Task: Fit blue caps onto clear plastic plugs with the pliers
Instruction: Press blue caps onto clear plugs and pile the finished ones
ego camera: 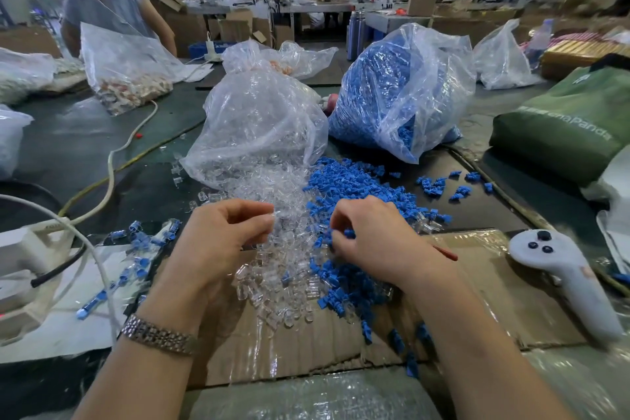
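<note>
Working surface: I see a dark worktop (163,160) with a cardboard sheet (494,283) laid on it; I take that sheet as my landmark.
Bags: a bag of clear plugs (259,119) stands just beyond the sheet, a bag of blue caps (402,89) beyond it and to the right.
Loose piles: clear plugs (272,269) spill onto the sheet's middle, blue caps (354,187) beside them.
Left hand (218,242): above the sheet's far edge, grip closed on one clear plug, pinched.
Right hand (371,235): over the caps, fingers curled, apparently picking a cap; a red handle (446,253), probably the pliers, pokes out behind it.
Step advice: I would line cap and plug up squarely before squeezing.
</note>
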A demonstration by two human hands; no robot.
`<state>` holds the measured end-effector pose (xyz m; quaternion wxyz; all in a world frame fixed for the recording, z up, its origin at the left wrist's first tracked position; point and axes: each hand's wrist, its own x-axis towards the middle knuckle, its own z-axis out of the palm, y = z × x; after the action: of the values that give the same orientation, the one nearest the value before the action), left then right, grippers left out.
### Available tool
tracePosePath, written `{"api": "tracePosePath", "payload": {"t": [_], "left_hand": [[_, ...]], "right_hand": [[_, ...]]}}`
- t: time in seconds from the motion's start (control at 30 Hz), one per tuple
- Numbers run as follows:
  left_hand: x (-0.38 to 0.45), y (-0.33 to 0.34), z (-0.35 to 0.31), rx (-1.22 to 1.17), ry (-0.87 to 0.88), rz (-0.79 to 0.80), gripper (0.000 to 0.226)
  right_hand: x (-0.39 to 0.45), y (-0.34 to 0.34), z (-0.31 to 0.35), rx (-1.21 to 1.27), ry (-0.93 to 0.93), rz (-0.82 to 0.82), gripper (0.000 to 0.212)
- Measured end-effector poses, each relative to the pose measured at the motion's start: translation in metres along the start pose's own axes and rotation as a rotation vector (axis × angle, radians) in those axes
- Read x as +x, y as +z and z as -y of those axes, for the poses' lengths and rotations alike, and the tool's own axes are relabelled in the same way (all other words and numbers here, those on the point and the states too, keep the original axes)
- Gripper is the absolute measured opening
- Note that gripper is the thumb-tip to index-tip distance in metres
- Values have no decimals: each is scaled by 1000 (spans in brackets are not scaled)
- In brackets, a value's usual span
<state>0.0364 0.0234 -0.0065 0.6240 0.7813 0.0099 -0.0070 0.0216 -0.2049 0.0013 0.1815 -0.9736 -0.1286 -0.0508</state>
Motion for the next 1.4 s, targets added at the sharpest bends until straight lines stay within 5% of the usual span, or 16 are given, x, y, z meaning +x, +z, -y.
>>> {"api": "tracePosePath", "payload": {"t": [0.13,0.3,1.03,1.2,1.3,1.4], "left_hand": [[0,5,-1,-443,-89,185,22],[1,12,0,-616,-79,277,18],[-6,19,-7,-570,-20,376,25],[-5,15,-6,-641,-43,381,22],[-4,14,-5,-678,-60,373,22],[-3,13,-4,-704,-75,351,23]], "right_hand": [[-6,-12,3,431,-10,-146,4],[-9,-17,12,763,-68,-196,12],[-11,-12,18,473,-279,-265,11],[-11,-24,1,446,5,-317,22],[-10,-26,-20,33,429,-65,47],[-10,-25,-29,-49,575,117,51]]}}
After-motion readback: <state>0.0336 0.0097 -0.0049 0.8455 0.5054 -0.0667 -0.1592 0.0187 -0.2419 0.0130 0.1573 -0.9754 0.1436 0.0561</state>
